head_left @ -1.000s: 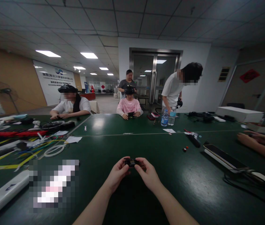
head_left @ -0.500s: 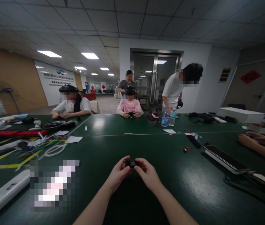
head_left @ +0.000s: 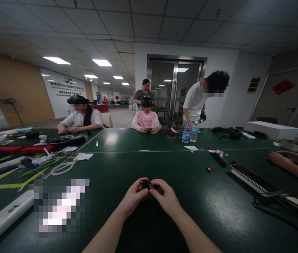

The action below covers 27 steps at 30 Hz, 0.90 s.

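Observation:
A small dark object [head_left: 149, 186] is held between both hands above the green table [head_left: 106, 225], near the middle of the view. My left hand [head_left: 135, 195] grips its left side, with thumb and fingers closed on it. On its right side, my right hand [head_left: 165, 195] has its thumb in front and its fingers over the top. The object looks black, and its details are too small to make out.
To the right lie a phone on a white block [head_left: 254, 179], cables and another person's hands [head_left: 280, 160]. Two bottles [head_left: 186, 133] stand further back. A white power strip [head_left: 6, 218], wires and paper lie left. Three people are across the table.
Both my hands have shifted slightly, and the dark object appears turned a little between them. Across the table, the person in pink has lowered a dark item to the tabletop.

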Available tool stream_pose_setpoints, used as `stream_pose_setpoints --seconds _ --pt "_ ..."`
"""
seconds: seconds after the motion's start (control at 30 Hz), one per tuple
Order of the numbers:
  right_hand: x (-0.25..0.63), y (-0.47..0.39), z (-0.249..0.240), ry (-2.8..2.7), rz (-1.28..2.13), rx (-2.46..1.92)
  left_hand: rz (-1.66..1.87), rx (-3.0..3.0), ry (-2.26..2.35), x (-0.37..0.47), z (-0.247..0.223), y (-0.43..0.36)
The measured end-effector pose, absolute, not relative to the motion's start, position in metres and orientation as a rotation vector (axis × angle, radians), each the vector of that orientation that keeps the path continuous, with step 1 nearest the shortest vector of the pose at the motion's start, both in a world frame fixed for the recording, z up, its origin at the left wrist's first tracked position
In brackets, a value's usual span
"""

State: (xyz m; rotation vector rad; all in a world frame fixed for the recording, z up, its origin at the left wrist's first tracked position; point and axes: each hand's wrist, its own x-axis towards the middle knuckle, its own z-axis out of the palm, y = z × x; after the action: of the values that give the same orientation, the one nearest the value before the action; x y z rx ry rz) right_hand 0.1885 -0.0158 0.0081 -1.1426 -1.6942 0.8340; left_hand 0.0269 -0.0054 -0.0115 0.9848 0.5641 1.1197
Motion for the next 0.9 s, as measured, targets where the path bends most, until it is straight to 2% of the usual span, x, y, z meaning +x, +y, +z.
stream_pose_setpoints --seconds 0.9 --pt "0.1886 -0.0182 0.0133 -1.676 0.850 -1.165 1.097 0.970 0.552 0.0277 -0.0063 -0.0070"
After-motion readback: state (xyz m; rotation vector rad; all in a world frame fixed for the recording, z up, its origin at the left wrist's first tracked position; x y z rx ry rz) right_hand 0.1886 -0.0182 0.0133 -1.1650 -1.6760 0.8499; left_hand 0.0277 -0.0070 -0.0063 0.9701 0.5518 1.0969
